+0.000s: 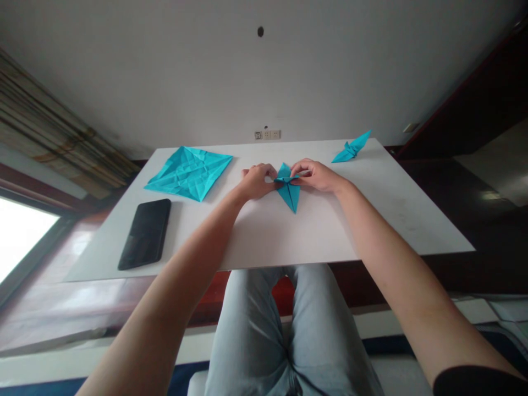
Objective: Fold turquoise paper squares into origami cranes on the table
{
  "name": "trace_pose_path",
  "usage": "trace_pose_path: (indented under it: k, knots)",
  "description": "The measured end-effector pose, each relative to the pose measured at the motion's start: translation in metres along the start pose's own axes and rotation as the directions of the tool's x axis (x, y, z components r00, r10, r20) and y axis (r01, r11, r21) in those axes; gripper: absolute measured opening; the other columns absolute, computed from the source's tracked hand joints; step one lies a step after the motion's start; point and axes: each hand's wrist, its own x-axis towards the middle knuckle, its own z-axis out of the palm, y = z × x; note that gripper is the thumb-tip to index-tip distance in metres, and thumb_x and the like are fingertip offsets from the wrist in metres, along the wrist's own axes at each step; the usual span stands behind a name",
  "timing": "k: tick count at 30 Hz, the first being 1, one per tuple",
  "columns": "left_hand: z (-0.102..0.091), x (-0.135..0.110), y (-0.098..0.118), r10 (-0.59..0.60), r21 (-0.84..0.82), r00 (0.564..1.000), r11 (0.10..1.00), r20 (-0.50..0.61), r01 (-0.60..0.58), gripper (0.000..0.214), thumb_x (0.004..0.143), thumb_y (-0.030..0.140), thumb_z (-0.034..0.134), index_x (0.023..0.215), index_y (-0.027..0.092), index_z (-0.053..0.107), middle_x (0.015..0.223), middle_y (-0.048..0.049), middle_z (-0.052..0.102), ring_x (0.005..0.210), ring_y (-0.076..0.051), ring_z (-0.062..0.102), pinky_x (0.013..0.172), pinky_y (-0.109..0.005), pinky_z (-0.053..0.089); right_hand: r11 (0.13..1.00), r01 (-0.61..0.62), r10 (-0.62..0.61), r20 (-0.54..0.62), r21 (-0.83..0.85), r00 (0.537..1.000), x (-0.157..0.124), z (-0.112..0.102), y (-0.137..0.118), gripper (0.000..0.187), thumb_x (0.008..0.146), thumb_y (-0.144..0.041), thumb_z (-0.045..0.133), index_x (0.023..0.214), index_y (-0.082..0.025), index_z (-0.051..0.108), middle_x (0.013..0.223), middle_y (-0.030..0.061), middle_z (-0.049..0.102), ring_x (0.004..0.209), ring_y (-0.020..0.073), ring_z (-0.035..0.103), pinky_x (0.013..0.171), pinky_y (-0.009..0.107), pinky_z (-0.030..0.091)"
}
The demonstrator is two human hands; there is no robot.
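A folded piece of blue origami paper (290, 195) lies near the middle of the white tabletop, one pointed end toward me and another away. My left hand (259, 180) pinches its left side between thumb and fingers. On the opposite side, my right hand (315, 175) grips the paper with thumb and fingertips. The fingers cover part of the paper's middle, where small folds stick out sideways. A dark crease or slit runs down the half of the paper closest to me.
At the back left lies a creased blue sheet (193, 171), spread out. A black smartphone (145, 234) rests at the front left of the white table (284, 242). A finished-looking blue origami figure (350, 149) stands at the back right. Behind the table is a wall with sockets (267, 135).
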Motion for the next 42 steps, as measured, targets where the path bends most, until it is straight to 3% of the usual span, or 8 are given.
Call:
trace_pose_path:
  k: [5, 11, 15, 20, 25, 30, 34, 42]
  knots:
    - [0.002, 0.002, -0.004, 0.047, -0.21, 0.998, 0.976, -0.037, -0.054, 0.014, 0.089, 0.023, 0.081, 0.101, 0.024, 0.073, 0.114, -0.0051, 0.087, 0.116, -0.031, 0.082, 0.113, -0.048, 0.055, 0.997, 0.065, -0.066, -0.024, -0.046, 0.998, 0.0, -0.002, 0.003, 0.023, 0.076, -0.04, 0.099, 0.089, -0.027, 0.085, 0.131, 0.0094, 0.074, 0.131, 0.0316, 0.074, 0.128, 0.053, 0.055]
    - [0.011, 0.014, -0.018, 0.128, -0.402, 0.982, 0.899, -0.142, -0.175, 0.022, 0.085, 0.021, 0.087, 0.1, 0.021, 0.072, 0.123, -0.0077, 0.078, 0.091, -0.018, 0.079, 0.087, -0.031, 0.065, 0.987, 0.031, -0.03, -0.011, 0.155, 0.999, 0.003, 0.003, 0.003, 0.044, 0.074, -0.054, 0.103, 0.095, -0.025, 0.077, 0.105, 0.0056, 0.083, 0.105, 0.0286, 0.079, 0.103, 0.048, 0.064]
    - [0.017, 0.023, -0.026, 0.174, -0.503, 0.958, 0.821, -0.227, -0.268, 0.024, 0.084, 0.015, 0.089, 0.098, 0.019, 0.07, 0.126, -0.0073, 0.072, 0.089, -0.013, 0.076, 0.084, -0.027, 0.066, 0.977, -0.033, 0.047, -0.06, 0.211, 0.997, 0.001, 0.006, -0.002, 0.053, 0.071, -0.057, 0.105, 0.104, -0.025, 0.077, 0.099, 0.0032, 0.085, 0.094, 0.0246, 0.076, 0.093, 0.042, 0.063]
    - [0.015, 0.024, -0.025, 0.223, -0.558, 0.923, 0.743, -0.314, -0.37, 0.031, 0.079, 0.016, 0.095, 0.094, 0.019, 0.067, 0.132, -0.0077, 0.068, 0.093, -0.011, 0.073, 0.087, -0.027, 0.067, 0.982, 0.026, 0.01, -0.188, 0.188, 0.982, 0.005, 0.009, -0.007, 0.056, 0.074, -0.072, 0.1, 0.092, -0.026, 0.074, 0.096, 0.0024, 0.082, 0.095, 0.0247, 0.073, 0.094, 0.043, 0.062]
    - [0.011, 0.016, -0.012, 0.103, -0.737, 0.964, 0.627, -0.244, -0.253, 0.047, 0.083, 0.032, 0.098, 0.114, 0.024, 0.063, 0.142, -0.008, 0.069, 0.094, -0.014, 0.077, 0.086, -0.032, 0.069, 0.971, 0.127, -0.063, -0.295, 0.203, 0.954, 0.011, 0.009, -0.003, 0.063, 0.072, -0.072, 0.103, 0.1, -0.03, 0.065, 0.096, 0.0, 0.076, 0.096, 0.0233, 0.071, 0.091, 0.042, 0.062]
    - [0.008, 0.011, -0.004, 0.032, -0.808, 0.986, 0.57, -0.162, -0.151, 0.054, 0.09, 0.042, 0.095, 0.126, 0.027, 0.059, 0.115, -0.0058, 0.079, 0.101, -0.021, 0.081, 0.091, -0.039, 0.069, 0.974, 0.126, -0.071, -0.279, 0.186, 0.958, 0.009, 0.006, 0.002, 0.064, 0.082, -0.067, 0.1, 0.125, -0.036, 0.063, 0.084, -0.0059, 0.063, 0.08, 0.0199, 0.065, 0.079, 0.038, 0.062]
    - [0.006, 0.01, -0.001, 0.017, -0.761, 0.985, 0.633, -0.173, -0.145, 0.047, 0.093, 0.043, 0.091, 0.126, 0.026, 0.062, 0.104, -0.0037, 0.08, 0.096, -0.02, 0.081, 0.09, -0.038, 0.068, 0.988, 0.089, -0.05, -0.281, 0.128, 0.958, 0.006, 0.005, -0.003, 0.059, 0.087, -0.072, 0.095, 0.126, -0.036, 0.069, 0.081, -0.0042, 0.062, 0.081, 0.0215, 0.066, 0.078, 0.038, 0.063]
    - [-0.001, 0.008, 0.004, 0.009, -0.692, 0.99, 0.714, -0.14, -0.104, 0.032, 0.1, 0.04, 0.07, 0.121, 0.019, 0.083, 0.115, -0.0096, 0.086, 0.103, -0.021, 0.08, 0.098, -0.037, 0.067, 0.995, 0.052, -0.032, -0.244, 0.08, 0.969, 0.004, 0.006, -0.016, 0.048, 0.092, -0.066, 0.084, 0.118, -0.027, 0.079, 0.095, 0.0035, 0.075, 0.09, 0.023, 0.067, 0.077, 0.036, 0.058]
